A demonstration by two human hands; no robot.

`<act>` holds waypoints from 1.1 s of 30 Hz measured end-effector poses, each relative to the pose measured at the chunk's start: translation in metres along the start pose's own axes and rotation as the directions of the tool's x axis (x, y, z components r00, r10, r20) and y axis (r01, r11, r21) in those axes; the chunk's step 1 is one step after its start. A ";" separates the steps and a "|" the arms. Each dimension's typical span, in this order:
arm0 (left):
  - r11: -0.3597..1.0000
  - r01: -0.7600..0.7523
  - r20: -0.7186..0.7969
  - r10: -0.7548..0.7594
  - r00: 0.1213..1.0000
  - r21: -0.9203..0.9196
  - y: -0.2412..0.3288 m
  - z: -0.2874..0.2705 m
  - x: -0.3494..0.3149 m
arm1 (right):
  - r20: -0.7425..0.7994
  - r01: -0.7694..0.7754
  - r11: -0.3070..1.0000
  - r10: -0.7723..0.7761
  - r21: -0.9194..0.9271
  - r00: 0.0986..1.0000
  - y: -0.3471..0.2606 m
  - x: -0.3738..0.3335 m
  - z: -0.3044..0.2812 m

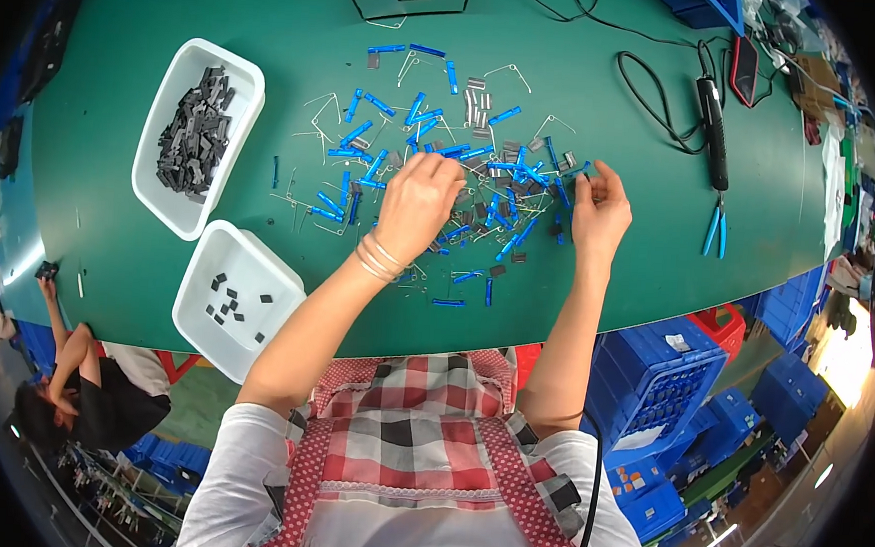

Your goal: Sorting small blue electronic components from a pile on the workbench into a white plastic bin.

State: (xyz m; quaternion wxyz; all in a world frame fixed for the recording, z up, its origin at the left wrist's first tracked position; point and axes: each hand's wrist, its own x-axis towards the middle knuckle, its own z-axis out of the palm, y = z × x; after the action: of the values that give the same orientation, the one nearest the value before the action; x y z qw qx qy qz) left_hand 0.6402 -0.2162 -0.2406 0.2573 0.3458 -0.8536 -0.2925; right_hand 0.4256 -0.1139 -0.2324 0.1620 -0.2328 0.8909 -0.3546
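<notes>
A loose pile of slim blue plastic pieces (354, 128), thin bent metal wires (318, 126) and small grey clips (477, 105) spreads over the green table. My left hand (418, 202) is at the left-middle of the pile with its fingers curled down and pressed together; its fingertips, and anything in them, are hidden. At the pile's right edge my right hand (602, 218) is closed in a pinch. One end of a small blue piece (585, 167) shows between its thumb and index finger.
On the left, a white tub (251, 112) holds many dark grey parts; a second white tub (195, 304) nearer me has several small black pieces. Blue-handled pliers (716, 230), a black corded tool (711, 130) and a white box-like device (411, 1) lie farther out. A co-worker sits at lower left.
</notes>
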 end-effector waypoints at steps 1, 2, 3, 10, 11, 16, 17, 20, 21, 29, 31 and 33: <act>1.000 -0.015 -0.044 0.014 0.999 -0.023 -0.001 -0.006 -0.003 | 0.000 -0.002 1.000 0.002 0.002 1.000 0.001 0.004 0.004; 0.994 0.081 -0.039 -0.084 0.996 -0.079 0.003 -0.017 -0.007 | 0.017 0.034 0.999 -0.034 -0.027 0.999 0.003 0.009 0.009; 0.975 0.175 -0.027 -0.180 0.983 -0.135 0.007 -0.028 -0.013 | 0.033 0.069 0.996 -0.067 -0.056 0.997 0.006 0.015 0.013; 0.903 0.430 -0.237 -0.416 0.878 0.008 -0.012 -0.160 -0.111 | 0.157 0.014 0.985 0.013 -0.172 0.987 -0.001 0.027 0.017; 0.850 0.522 -0.217 -0.498 0.840 0.072 -0.020 -0.180 -0.137 | 0.152 0.047 0.986 -0.022 -0.162 0.988 0.002 0.027 0.016; 0.743 0.483 -0.150 -0.471 0.869 0.464 -0.024 -0.229 -0.179 | 0.112 0.270 0.938 -0.251 -0.216 0.961 -0.002 0.019 0.013; 0.733 0.451 -0.173 -0.426 0.888 0.509 -0.019 -0.226 -0.172 | 0.123 0.284 0.934 -0.263 -0.217 0.957 -0.003 0.018 0.012; 0.847 0.436 -0.154 -0.408 0.900 0.302 -0.021 -0.207 -0.134 | 0.155 0.293 0.927 -0.262 -0.236 0.953 -0.007 0.016 0.010; 0.890 0.392 -0.122 -0.373 0.920 0.235 -0.021 -0.194 -0.112 | 0.162 0.236 0.938 -0.199 -0.253 0.966 -0.007 0.018 0.009; 0.980 0.197 -0.124 -0.194 0.973 0.017 -0.080 -0.094 0.029 | 0.069 0.083 0.996 -0.086 0.038 0.994 -0.034 0.003 0.017; 0.968 0.251 -0.145 -0.248 0.958 0.003 -0.091 -0.072 0.060 | 0.091 0.105 0.984 -0.119 0.142 0.989 -0.041 0.000 0.030; 0.887 0.387 -0.288 -0.313 0.905 0.253 -0.097 -0.052 0.083 | 0.106 0.114 0.958 -0.146 0.262 0.984 -0.043 0.004 0.044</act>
State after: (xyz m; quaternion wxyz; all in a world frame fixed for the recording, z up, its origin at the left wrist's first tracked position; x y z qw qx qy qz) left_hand 0.6642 -0.3513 -0.2509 0.2442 0.5631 -0.7740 -0.1558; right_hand 0.4555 -0.1678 -0.2337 0.2220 -0.2898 0.8090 -0.4607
